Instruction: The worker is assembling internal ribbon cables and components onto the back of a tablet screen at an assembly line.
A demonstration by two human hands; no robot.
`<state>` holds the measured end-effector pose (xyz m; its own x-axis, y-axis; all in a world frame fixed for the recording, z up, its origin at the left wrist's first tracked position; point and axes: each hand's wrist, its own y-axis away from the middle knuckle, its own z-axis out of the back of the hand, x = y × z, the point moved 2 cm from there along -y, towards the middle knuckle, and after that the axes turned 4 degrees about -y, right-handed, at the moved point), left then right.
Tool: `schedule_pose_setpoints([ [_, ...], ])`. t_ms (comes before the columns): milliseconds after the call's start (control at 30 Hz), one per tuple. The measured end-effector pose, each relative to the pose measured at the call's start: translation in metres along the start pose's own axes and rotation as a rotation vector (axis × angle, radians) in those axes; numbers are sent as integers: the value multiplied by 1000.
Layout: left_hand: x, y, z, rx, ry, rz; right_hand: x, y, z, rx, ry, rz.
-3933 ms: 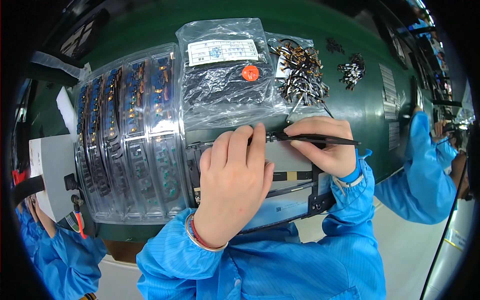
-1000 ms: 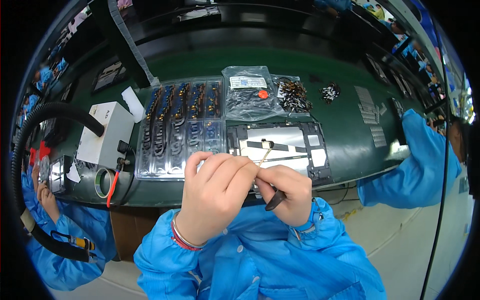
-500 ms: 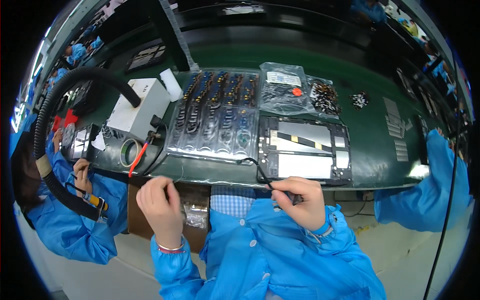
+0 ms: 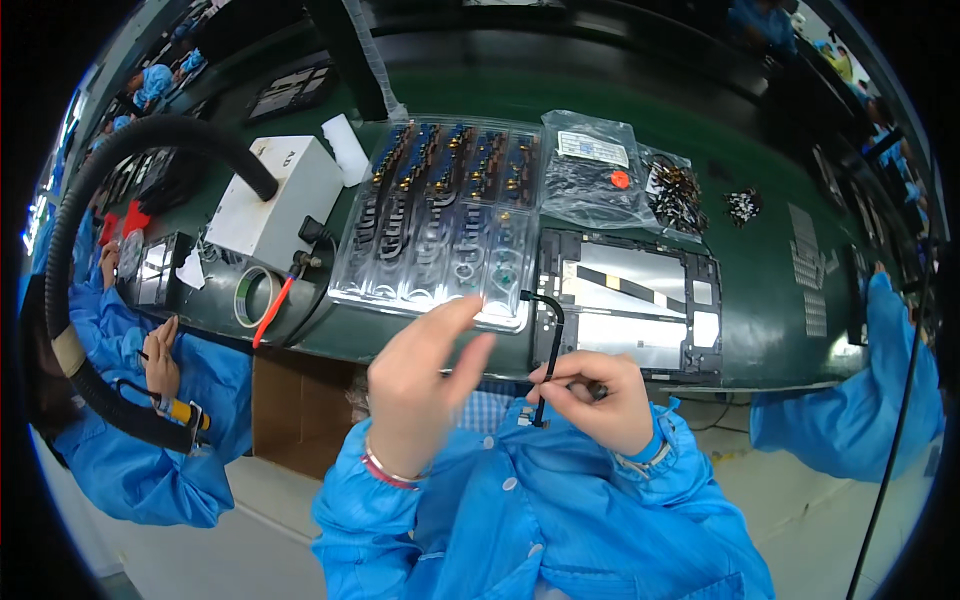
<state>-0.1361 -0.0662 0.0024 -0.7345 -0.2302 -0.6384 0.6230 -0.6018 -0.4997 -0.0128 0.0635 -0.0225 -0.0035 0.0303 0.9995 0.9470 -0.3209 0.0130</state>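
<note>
Between the thumb and fingers of my right hand point(image 4: 602, 400) is a thin black flex cable point(image 4: 553, 345), pinched below its middle. Its upper end bends left toward the tray, and its lower end hangs before my blue smock. A dark rounded end of something point(image 4: 598, 390) also shows in that hand; its kind is unclear. My left hand point(image 4: 425, 375), smeared by motion, is raised in front of the clear plastic tray point(image 4: 430, 302), thumb and fingers apart, with nothing visible in it. Just beyond my right hand lies an open tablet-like device point(image 4: 625, 335) at the table edge.
Small cable parts fill the tray. Behind the device lie plastic bags point(image 4: 590, 185) and a pile of small parts point(image 4: 742, 206). At left are a white box point(image 4: 275, 205) with a black hose point(image 4: 62, 250), a tape roll point(image 4: 257, 297) and a cardboard box point(image 4: 300, 410). Co-workers sit on both sides.
My left hand has swung right and up, toward the cable, and its fingers have spread. The cable now stands more upright in my right hand. The whole view has shifted slightly.
</note>
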Motion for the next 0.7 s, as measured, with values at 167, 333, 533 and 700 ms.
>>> schedule_pose_setpoints([
  [167,-5,-23,-28,25,115,-69,-2,-2,2,-14,19,3],
  [333,-3,-28,-34,34,162,-75,-3,-5,10,-92,-1,60],
  [533,-11,-24,-37,61,242,-112,0,-20,13,-346,1,267],
  [700,-14,-16,-42,-44,302,22,-2,-25,4,-407,91,397],
])
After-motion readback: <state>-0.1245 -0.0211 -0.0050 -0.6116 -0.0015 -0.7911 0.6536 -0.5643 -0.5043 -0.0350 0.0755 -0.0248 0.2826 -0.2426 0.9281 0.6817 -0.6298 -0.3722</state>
